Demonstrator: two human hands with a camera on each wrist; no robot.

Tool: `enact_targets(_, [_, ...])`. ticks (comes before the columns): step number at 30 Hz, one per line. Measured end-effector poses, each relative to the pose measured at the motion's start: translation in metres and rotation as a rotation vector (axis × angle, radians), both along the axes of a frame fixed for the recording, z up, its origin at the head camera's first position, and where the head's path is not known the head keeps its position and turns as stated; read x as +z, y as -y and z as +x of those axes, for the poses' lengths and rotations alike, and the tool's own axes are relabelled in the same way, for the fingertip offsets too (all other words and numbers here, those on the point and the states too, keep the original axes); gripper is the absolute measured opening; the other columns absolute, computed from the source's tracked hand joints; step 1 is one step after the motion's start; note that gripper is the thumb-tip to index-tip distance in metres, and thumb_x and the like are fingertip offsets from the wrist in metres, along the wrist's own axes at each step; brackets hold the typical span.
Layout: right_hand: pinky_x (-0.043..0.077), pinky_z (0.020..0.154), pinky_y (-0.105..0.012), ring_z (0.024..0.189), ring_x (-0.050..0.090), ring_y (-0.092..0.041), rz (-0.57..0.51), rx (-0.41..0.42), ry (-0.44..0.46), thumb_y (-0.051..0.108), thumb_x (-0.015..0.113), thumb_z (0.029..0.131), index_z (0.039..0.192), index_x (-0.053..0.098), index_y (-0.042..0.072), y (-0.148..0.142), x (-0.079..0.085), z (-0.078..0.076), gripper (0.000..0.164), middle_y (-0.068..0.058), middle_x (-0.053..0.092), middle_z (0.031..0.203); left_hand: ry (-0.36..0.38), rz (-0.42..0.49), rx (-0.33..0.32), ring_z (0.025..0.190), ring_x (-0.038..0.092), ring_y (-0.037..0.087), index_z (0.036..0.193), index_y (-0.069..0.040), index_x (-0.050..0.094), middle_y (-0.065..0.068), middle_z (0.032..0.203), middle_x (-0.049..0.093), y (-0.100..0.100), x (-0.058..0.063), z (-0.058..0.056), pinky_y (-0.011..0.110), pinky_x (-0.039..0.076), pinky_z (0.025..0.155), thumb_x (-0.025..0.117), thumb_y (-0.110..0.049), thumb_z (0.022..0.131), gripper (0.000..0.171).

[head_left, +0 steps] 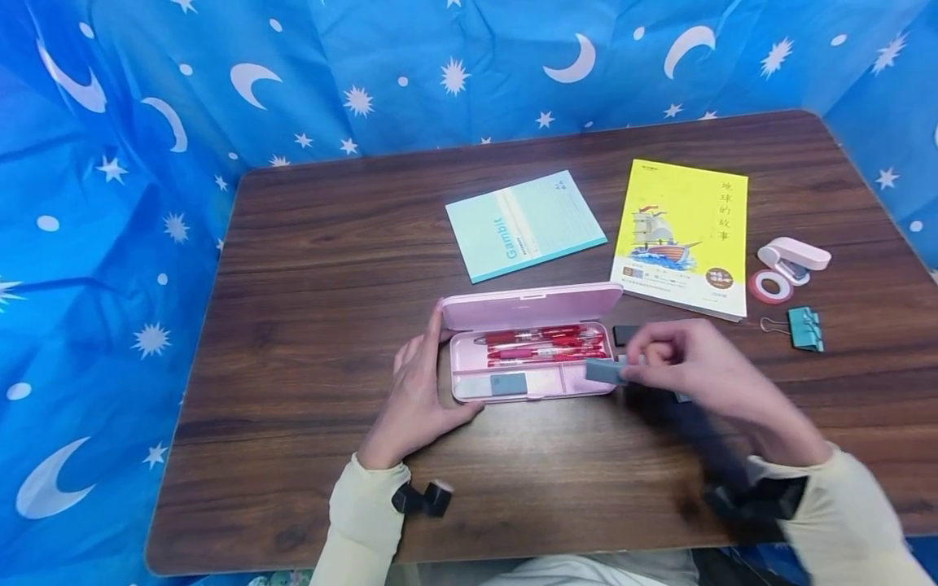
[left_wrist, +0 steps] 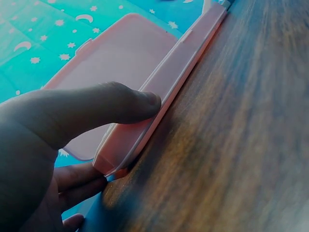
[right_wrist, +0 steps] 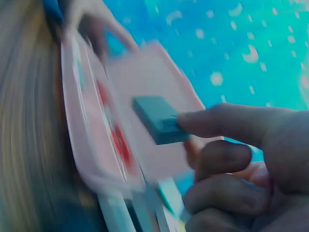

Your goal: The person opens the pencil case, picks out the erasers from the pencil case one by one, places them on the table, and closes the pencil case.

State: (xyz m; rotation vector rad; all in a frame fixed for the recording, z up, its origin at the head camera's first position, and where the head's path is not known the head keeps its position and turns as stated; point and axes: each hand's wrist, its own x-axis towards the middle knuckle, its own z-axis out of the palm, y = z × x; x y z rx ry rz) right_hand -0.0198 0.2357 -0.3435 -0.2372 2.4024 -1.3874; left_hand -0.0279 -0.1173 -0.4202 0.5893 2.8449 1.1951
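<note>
An open pink pencil case (head_left: 531,308) lies on the table with its lid raised at the back. Several red pens (head_left: 545,343) fill its rear compartment, and a grey-and-white eraser (head_left: 509,384) lies in the front one. My left hand (head_left: 416,411) grips the case's left end; in the left wrist view its thumb (left_wrist: 137,106) presses the front wall. Between thumb and forefinger, my right hand (head_left: 692,358) pinches a grey-green eraser (right_wrist: 159,121). That eraser is over the case's right end, above the small front compartment.
Behind the case lies a light-blue notebook (head_left: 526,224); a yellow book (head_left: 677,236) is to its right. Farther right are a pink stapler (head_left: 795,254), a tape roll (head_left: 771,286) and a teal binder clip (head_left: 806,329). A black block (head_left: 624,335) sits beside the case, partly hidden by my right hand.
</note>
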Motion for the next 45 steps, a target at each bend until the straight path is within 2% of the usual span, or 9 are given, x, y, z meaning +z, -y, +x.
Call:
enact_targets(3, [0.040,0.059,-0.028,0.061,0.052,-0.021,0.090,0.017,0.091,0.011,0.075,0.090,0.091,0.066,0.003,-0.028,-0.001,0.003,0.012,0.002,0.047,0.064,-0.005,-0.006,-0.006,0.136,0.040,0.024,0.163,-0.027,-0.005,0.005,0.151,0.049,0.001,0.001,0.000,0.054,0.018,0.118,0.093,-0.038,0.068,0.137])
enact_targets(7, [0.039,0.059,-0.026,0.062,0.053,-0.021,0.159,0.060,0.152,0.012,0.073,0.091,0.092,0.066,0.003,-0.044,-0.014,0.002,0.011,0.000,0.051,0.066,-0.013,-0.003,-0.011,0.137,0.039,0.023,0.163,-0.023,-0.004,0.005,0.152,0.048,0.003,0.002,-0.001,0.054,0.018,0.118,0.093,-0.038,0.068,0.136])
enact_targets(12, [0.036,0.056,-0.027,0.059,0.050,-0.017,0.235,0.057,0.120,0.012,0.074,0.089,0.089,0.068,0.006,-0.045,-0.023,0.000,0.009,0.000,0.052,0.064,0.002,0.010,-0.010,0.138,0.038,0.021,0.163,-0.022,-0.003,0.004,0.152,0.048,0.002,0.001,-0.002,0.053,0.017,0.118,0.093,-0.038,0.068,0.137])
enact_targets(17, [0.036,0.056,-0.027,0.062,0.050,-0.015,0.347,0.027,0.052,0.016,0.076,0.089,0.089,0.072,0.009,-0.040,-0.020,0.001,0.008,0.000,0.055,0.066,-0.002,0.000,-0.012,0.138,0.039,0.020,0.163,-0.025,-0.006,0.004,0.152,0.049,0.001,0.000,-0.002,0.052,0.018,0.119,0.093,-0.039,0.068,0.138])
enact_targets(23, [0.035,0.053,-0.028,0.061,0.049,-0.017,0.414,-0.055,-0.087,0.019,0.075,0.091,0.090,0.073,0.013,-0.006,-0.001,0.003,0.007,0.000,0.054,0.066,-0.023,-0.010,-0.017,0.136,0.041,0.022,0.163,-0.025,-0.006,0.005,0.149,0.051,0.000,0.001,-0.002,0.052,0.020,0.118,0.092,-0.040,0.069,0.136])
enact_targets(26, [0.034,0.052,-0.028,0.058,0.046,-0.015,0.403,-0.018,-0.198,0.020,0.076,0.090,0.092,0.075,0.014,0.029,-0.002,0.005,0.006,0.004,0.052,0.063,-0.024,-0.019,-0.012,0.135,0.042,0.021,0.163,-0.026,-0.006,0.004,0.148,0.051,0.000,0.002,-0.001,0.051,0.021,0.117,0.092,-0.040,0.069,0.137])
enact_targets(31, [0.031,0.053,-0.029,0.056,0.041,-0.010,0.425,0.079,-0.325,0.023,0.077,0.088,0.100,0.079,0.017,0.079,-0.017,0.004,0.013,0.010,0.049,0.059,-0.023,-0.030,-0.012,0.134,0.042,0.021,0.163,-0.026,-0.006,0.004,0.149,0.051,0.000,0.001,-0.002,0.049,0.021,0.117,0.092,-0.040,0.069,0.137])
enact_targets(38, [0.029,0.053,-0.028,0.054,0.040,-0.008,0.435,0.098,-0.359,0.019,0.079,0.086,0.099,0.079,0.016,0.097,-0.032,0.002,0.013,0.011,0.049,0.059,-0.001,-0.036,-0.009,0.134,0.041,0.020,0.162,-0.029,-0.007,0.002,0.147,0.052,-0.002,0.002,-0.002,0.048,0.020,0.118,0.092,-0.042,0.068,0.137])
enact_targets(45, [0.033,0.053,-0.026,0.056,0.045,-0.007,0.290,0.056,-0.312,0.013,0.081,0.083,0.096,0.077,0.015,0.101,-0.032,0.002,0.014,0.010,0.050,0.062,-0.001,-0.036,0.003,0.135,0.041,0.020,0.162,-0.029,-0.008,0.002,0.148,0.052,0.001,0.003,-0.001,0.048,0.020,0.119,0.092,-0.041,0.068,0.138])
